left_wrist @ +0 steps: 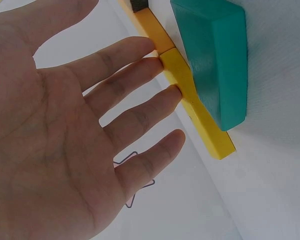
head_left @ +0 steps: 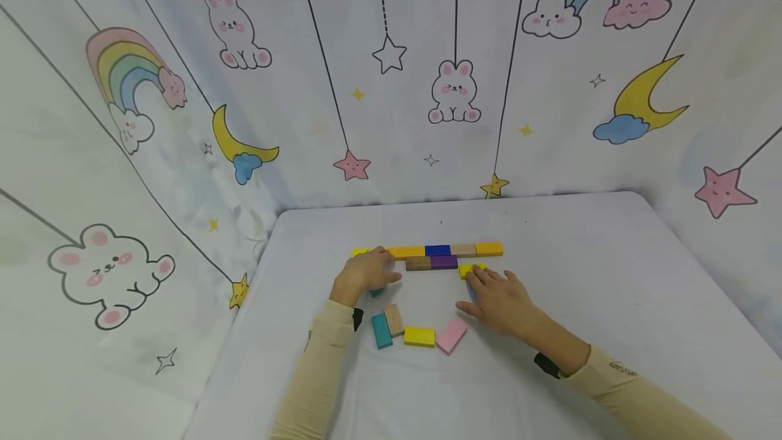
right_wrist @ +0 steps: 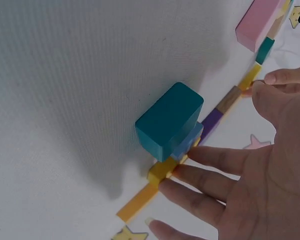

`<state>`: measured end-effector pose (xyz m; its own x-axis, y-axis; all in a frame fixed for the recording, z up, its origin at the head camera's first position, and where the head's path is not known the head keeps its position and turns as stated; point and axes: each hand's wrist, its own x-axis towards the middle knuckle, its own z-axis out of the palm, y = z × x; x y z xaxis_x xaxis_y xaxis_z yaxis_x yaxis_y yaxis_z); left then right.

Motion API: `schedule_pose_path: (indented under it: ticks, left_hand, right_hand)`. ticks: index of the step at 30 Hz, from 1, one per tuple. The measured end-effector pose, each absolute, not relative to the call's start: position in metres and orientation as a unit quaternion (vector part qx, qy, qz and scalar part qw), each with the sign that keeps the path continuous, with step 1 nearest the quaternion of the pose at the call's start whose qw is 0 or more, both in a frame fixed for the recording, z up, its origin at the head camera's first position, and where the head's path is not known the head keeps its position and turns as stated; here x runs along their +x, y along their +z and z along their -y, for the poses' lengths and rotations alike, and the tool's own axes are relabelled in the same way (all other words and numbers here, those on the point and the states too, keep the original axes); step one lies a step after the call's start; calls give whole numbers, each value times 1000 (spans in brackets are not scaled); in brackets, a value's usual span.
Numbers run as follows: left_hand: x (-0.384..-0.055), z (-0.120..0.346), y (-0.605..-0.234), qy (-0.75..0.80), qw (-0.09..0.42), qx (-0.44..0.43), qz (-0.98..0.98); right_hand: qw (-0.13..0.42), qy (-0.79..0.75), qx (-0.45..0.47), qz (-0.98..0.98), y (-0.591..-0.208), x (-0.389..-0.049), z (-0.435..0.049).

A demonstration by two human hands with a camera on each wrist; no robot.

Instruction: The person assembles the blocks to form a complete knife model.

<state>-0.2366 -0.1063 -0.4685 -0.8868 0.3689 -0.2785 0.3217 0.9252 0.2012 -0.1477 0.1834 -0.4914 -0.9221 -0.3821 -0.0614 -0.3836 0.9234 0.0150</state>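
My left hand point(head_left: 366, 273) has its fingertips at the yellow block point(left_wrist: 210, 132) on the left end of a row. That row runs on through an orange block point(head_left: 408, 252), a blue block point(head_left: 437, 250), a tan block point(head_left: 463, 250) and another orange block point(head_left: 489, 248). Against its near side lie a brown block point(head_left: 418, 264) and a purple block point(head_left: 444, 262). The straight fingers of my right hand point(head_left: 501, 301) rest at a yellow block point(head_left: 465, 271) right of the purple one. A teal block point(left_wrist: 230, 65) lies by my left hand; another teal block point(right_wrist: 172, 117) shows near my right fingers.
Nearer on the white table point(head_left: 421, 399) lie a teal block point(head_left: 381, 330), a tan block point(head_left: 394, 320), a yellow block point(head_left: 419, 337) and a pink block point(head_left: 452, 336). A patterned cloth backdrop point(head_left: 403, 121) hangs behind the table's far edge.
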Motion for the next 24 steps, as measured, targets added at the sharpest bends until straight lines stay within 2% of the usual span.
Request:
schedule_pose_path:
  ticks: [24]
  left_hand:
    - [-234,105,-467,77,153,180,-969]
  right_hand:
    - [27,-4,-183,-983,-500,-161,-185]
